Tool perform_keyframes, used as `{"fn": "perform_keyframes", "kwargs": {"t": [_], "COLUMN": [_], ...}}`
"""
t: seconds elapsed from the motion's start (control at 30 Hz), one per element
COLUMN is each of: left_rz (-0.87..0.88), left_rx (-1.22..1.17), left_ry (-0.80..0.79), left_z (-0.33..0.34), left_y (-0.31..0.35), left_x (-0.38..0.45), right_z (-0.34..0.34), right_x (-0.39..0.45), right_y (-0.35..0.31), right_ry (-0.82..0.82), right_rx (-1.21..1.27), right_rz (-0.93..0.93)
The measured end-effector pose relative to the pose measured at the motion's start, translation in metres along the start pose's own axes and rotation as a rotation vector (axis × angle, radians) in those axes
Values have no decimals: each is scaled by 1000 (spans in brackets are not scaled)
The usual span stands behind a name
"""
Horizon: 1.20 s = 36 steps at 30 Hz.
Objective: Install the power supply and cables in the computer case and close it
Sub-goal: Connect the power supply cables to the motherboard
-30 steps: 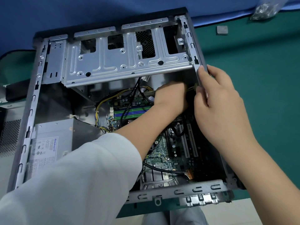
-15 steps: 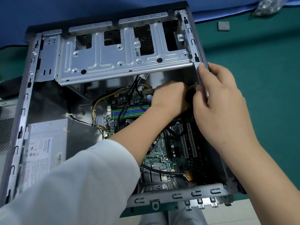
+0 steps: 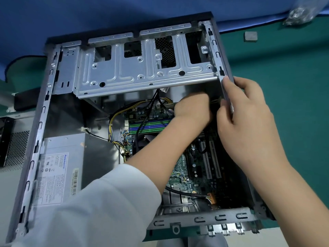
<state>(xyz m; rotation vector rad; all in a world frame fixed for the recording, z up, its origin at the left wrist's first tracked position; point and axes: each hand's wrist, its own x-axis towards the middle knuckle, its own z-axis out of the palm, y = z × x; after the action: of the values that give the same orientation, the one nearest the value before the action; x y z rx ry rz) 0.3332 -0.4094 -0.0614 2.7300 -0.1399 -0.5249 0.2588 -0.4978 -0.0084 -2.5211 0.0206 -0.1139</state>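
The open computer case (image 3: 44, 107) lies on its side with the motherboard (image 3: 195, 166) facing up. A grey power supply (image 3: 58, 168) sits in the case's lower left corner, its yellow and black cables (image 3: 117, 113) running to the board's upper edge. My left hand (image 3: 193, 108) is deep inside, under the drive cage (image 3: 142, 68), fingers curled around a cable connector that is mostly hidden. My right hand (image 3: 245, 118) grips the case's right side rail, thumb inside and fingers wrapped over the outer edge.
A green mat (image 3: 293, 104) lies right of the case, blue cloth behind it. A small grey block (image 3: 250, 36) and a clear bag of screws (image 3: 300, 15) lie at the far right. A perforated side panel (image 3: 16, 150) lies at the left edge.
The view has shifted a little; my left hand stays at the same spot under the drive cage, and my right hand keeps its grip on the side rail.
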Motion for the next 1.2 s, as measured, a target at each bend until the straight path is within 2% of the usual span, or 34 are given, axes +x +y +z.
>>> {"fn": "perform_keyframes", "kwargs": {"t": [0.1, 0.37, 0.53, 0.77, 1.2], "left_rz": [-36, -68, -190, -437, -344], "left_rx": [70, 88, -73, -218, -142], "left_ry": [100, 109, 55, -120, -10], "left_z": [5, 7, 7, -3, 0], "left_y": [10, 4, 2, 7, 11], "left_x": [-5, -5, -5, 18, 13], "right_z": [0, 0, 1, 0, 2], "right_x": [0, 0, -1, -2, -1], "right_y": [0, 1, 1, 1, -4], "right_ry": [-4, -1, -33, -21, -62], "right_rx": [-9, 13, -35, -5, -141], "right_rz": [7, 11, -3, -12, -14]}}
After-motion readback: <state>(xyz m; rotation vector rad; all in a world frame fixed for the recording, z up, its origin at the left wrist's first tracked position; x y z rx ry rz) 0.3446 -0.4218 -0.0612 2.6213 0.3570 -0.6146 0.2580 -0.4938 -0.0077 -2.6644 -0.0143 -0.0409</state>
